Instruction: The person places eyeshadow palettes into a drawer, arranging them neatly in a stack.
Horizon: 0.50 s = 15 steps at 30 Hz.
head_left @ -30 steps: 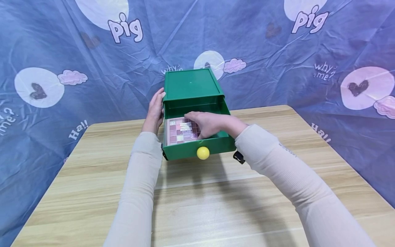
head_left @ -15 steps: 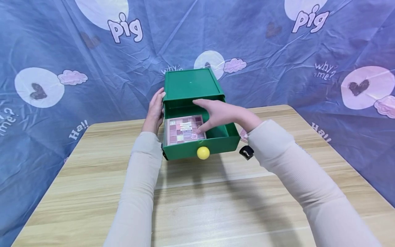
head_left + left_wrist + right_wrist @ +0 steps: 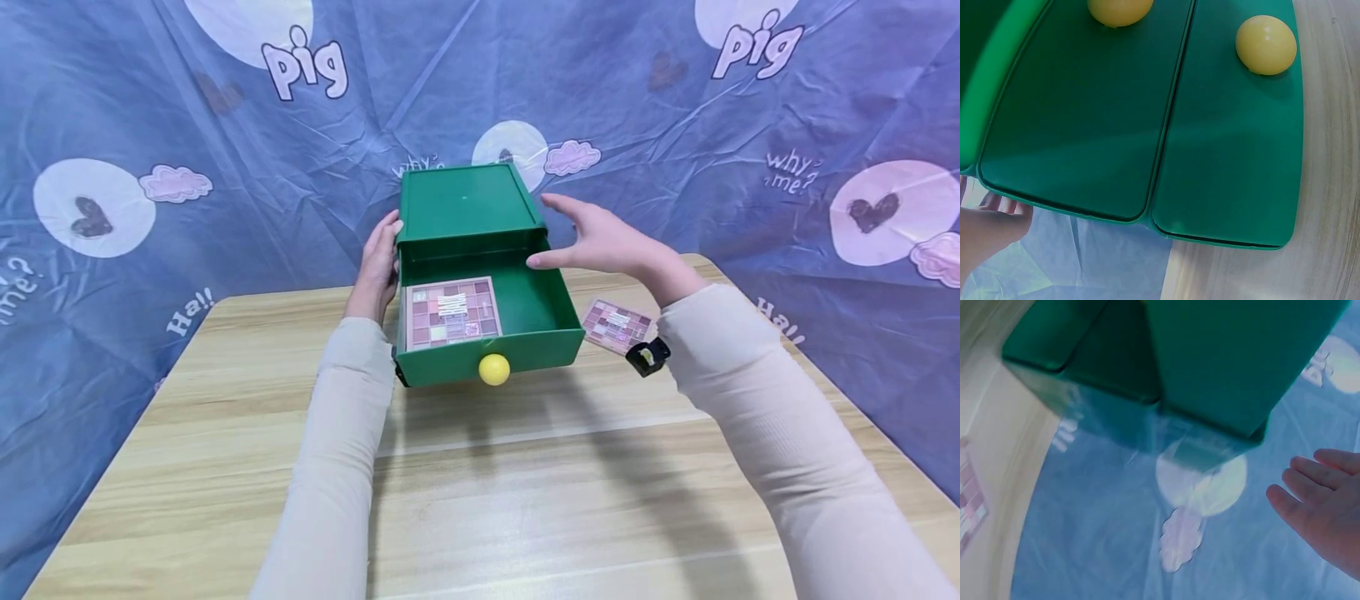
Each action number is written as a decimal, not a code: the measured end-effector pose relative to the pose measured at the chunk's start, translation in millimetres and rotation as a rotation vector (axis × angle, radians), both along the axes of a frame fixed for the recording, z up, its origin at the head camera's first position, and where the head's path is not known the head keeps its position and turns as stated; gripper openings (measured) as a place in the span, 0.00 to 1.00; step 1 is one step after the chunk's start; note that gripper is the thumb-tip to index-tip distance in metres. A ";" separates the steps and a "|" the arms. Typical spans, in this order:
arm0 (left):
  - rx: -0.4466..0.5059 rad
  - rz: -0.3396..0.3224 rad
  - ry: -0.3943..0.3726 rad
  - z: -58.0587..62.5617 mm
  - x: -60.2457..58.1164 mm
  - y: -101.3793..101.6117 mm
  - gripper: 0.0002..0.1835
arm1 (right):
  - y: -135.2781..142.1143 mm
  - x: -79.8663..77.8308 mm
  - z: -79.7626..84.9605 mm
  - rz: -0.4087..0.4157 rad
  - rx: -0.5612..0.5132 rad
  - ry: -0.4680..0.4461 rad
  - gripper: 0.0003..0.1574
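Observation:
A green drawer cabinet point(image 3: 465, 200) with yellow knobs stands on the table, its top drawer point(image 3: 487, 357) pulled out toward me. On the left of that drawer lies a pinkish eyeshadow palette point(image 3: 452, 313) with a grid of colours. My left hand point(image 3: 375, 267) rests against the cabinet's left side near the top edge, its fingers point(image 3: 1007, 205) showing past the side in the left wrist view. My right hand point(image 3: 607, 237) hovers beside the drawer's right side with fingers spread, holding nothing. In the right wrist view it hangs apart from the cabinet.
A second eyeshadow palette point(image 3: 617, 326) lies on the wooden table point(image 3: 495, 492) right of the cabinet. A black wrist camera point(image 3: 648, 357) overlaps its corner. Closed lower drawers point(image 3: 1229, 156) show under the pulled-out one. A blue printed cloth point(image 3: 637, 100) hangs behind the table.
My right hand has let go of the palette in the drawer, risen and moved out to the right. The second palette on the table has come into view. My left hand has stayed.

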<state>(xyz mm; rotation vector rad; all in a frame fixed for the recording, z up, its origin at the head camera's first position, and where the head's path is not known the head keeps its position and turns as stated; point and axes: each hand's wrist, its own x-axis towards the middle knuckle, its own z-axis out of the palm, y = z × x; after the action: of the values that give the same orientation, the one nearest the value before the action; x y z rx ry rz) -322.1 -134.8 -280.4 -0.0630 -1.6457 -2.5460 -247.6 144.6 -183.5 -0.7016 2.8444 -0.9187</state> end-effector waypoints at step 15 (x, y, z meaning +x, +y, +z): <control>-0.010 -0.002 0.005 -2.6 -0.3 -0.2 0.25 | 55.9 -16.7 -47.9 -0.198 -0.126 -0.047 0.58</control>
<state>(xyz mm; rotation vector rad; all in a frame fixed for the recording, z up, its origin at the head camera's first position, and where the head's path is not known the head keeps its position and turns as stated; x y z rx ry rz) -322.3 -135.0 -283.0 -0.0714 -1.6574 -2.5374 -264.3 200.5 -231.4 -0.4074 2.8728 -1.1344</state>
